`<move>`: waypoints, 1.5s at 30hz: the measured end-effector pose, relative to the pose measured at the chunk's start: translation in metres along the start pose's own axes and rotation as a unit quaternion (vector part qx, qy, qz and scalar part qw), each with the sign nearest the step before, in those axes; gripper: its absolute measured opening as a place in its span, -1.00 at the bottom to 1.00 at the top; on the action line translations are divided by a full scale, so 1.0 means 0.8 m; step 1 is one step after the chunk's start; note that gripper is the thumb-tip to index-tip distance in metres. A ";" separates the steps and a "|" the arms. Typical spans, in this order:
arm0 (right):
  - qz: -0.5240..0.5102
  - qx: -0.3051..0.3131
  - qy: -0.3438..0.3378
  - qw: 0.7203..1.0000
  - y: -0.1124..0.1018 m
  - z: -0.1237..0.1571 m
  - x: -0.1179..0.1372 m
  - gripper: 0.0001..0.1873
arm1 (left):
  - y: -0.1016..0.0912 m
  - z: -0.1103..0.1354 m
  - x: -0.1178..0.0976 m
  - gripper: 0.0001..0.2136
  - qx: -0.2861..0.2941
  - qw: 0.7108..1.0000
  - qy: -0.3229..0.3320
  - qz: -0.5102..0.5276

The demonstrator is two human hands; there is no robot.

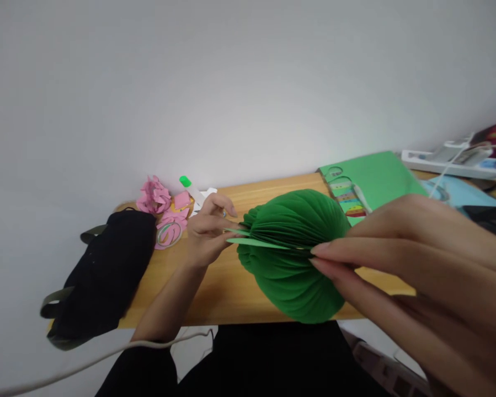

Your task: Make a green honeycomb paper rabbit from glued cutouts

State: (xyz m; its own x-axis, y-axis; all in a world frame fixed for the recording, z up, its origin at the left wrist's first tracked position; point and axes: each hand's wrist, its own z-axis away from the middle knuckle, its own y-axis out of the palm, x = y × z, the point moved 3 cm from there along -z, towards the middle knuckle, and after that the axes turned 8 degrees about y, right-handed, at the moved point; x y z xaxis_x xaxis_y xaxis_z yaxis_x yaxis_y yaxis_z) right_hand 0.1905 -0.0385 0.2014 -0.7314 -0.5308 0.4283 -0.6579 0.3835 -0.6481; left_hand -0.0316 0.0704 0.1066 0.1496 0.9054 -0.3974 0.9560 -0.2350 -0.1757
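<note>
A long, light-brown wooden table (pixel 214 295) runs along a plain grey-white wall (pixel 231 82). At its left end lies a black fabric bag with dark olive straps (pixel 107 270). Beside it, near the wall, are a crumpled pink paper shape (pixel 154 196), flat pink paper pieces (pixel 177 216), a round ring-shaped roll (pixel 169 235) and a white tube with a green cap (pixel 192 189) among white scraps. To the right lies a flat green sheet or folder (pixel 380 179) bearing a strip of coloured tabs (pixel 349 201); beyond it stands a white power strip (pixel 433 160) with cables.

The pleated green paper ball (pixel 297 215) is above the middle of the table, between the two hands. The right hand (pixel 433 270), close to the camera, pinches its folded edge between thumb and finger. The left hand (pixel 208 231) has its fingers partly curled at the ball's left end, beside two pale green flaps (pixel 264 242); whether they close on a flap cannot be told.

The right hand is cut off by the frame's edge and hides the table behind it. The clear loops by the tabs are hard to make out, as are a light-blue item (pixel 467 190) and a dark object (pixel 490 220) at far right.
</note>
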 end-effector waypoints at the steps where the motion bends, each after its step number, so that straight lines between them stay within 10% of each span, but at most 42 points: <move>1: -0.003 -0.002 -0.003 1.000 0.000 0.000 0.000 -0.86 | 0.000 -0.001 -0.001 -0.91 -0.002 1.000 0.002 -0.003; 31: 0.033 0.053 -0.032 0.998 0.005 -0.004 0.001 -0.93 | -0.007 0.005 -0.014 -0.94 0.000 0.996 -0.022 -0.090; 45: 0.081 0.126 -0.061 0.987 0.022 -0.014 -0.029 -0.78 | -0.013 -0.016 -0.041 -0.94 0.156 0.971 -0.026 -0.180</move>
State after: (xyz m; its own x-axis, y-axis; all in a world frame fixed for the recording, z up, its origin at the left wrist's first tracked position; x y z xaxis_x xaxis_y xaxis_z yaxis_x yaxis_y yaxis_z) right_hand 0.1939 -0.0110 0.1868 -0.7863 -0.5707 0.2366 -0.4568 0.2792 -0.8446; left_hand -0.0435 0.0474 0.1331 -0.2009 0.9315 -0.3032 0.8196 -0.0097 -0.5729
